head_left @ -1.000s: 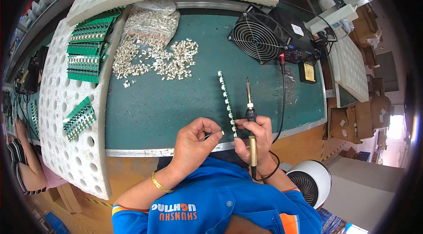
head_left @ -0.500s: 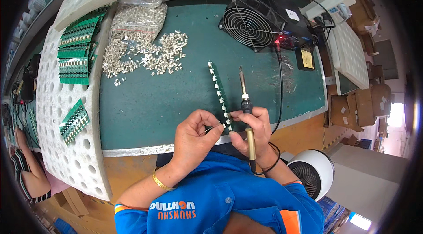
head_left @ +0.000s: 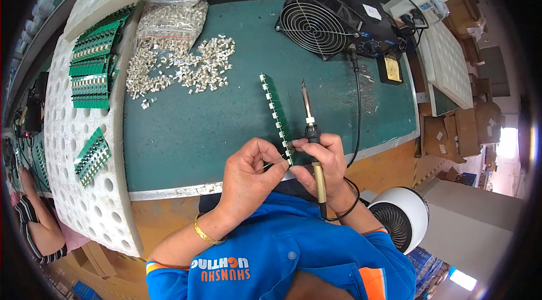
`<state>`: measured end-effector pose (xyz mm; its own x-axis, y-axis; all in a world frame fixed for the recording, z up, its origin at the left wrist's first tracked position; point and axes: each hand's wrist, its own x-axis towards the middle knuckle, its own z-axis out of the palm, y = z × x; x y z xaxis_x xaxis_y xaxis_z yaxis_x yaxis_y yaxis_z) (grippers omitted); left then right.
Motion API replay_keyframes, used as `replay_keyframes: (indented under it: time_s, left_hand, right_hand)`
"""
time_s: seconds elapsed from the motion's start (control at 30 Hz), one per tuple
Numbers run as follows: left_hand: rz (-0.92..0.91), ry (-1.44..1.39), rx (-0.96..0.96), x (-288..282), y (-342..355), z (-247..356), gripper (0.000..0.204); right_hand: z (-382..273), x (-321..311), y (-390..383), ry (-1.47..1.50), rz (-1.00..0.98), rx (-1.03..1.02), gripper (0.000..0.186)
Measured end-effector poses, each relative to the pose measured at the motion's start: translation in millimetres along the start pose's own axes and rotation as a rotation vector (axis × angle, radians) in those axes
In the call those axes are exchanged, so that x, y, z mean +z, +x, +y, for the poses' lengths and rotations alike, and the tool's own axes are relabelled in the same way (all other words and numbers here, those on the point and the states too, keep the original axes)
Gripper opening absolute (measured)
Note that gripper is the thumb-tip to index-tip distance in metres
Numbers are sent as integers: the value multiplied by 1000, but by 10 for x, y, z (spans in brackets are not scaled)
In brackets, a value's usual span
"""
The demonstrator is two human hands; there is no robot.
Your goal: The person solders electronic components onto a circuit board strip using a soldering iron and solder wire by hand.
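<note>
My right hand (head_left: 327, 161) grips a soldering iron (head_left: 319, 175), its bare metal tip pointing away from me over the bench. The fingertips of that hand also touch the near end of a narrow green circuit board strip (head_left: 275, 112), which has a row of small white connectors along its left edge. My left hand (head_left: 248, 173) is closed in a pinch against the strip's near end. A thin wire (head_left: 272, 164) shows between its fingers, whose tips hide what else they may hold.
Loose white connectors (head_left: 206, 65) lie beside a clear bag (head_left: 172, 17) of them. Green boards (head_left: 90, 83) rest on a white foam tray (head_left: 59, 147). A black fan (head_left: 313, 29), a control box (head_left: 372, 40) and a yellow sponge (head_left: 392, 70) stand at back right. Another person's arm (head_left: 39, 209) is at far left.
The strip's near end has come against my left fingertips. The iron has shifted slightly left, along with the whole view. A red light on the control box no longer shows.
</note>
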<state>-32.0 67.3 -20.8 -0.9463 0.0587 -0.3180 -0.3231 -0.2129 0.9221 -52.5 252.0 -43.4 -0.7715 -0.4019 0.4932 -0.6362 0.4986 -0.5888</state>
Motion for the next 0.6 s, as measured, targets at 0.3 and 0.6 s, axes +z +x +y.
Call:
replay_keyframes:
  time_s: [0.3, 0.6]
  left_hand:
    - [-10, -18, -37, -46, 1, 14, 14]
    - [-32, -74, -111, -95, 12, 95, 16]
  right_hand:
    - [14, 20, 3, 4, 16, -30, 47]
    - [3, 62, -23, -13, 33, -3, 46]
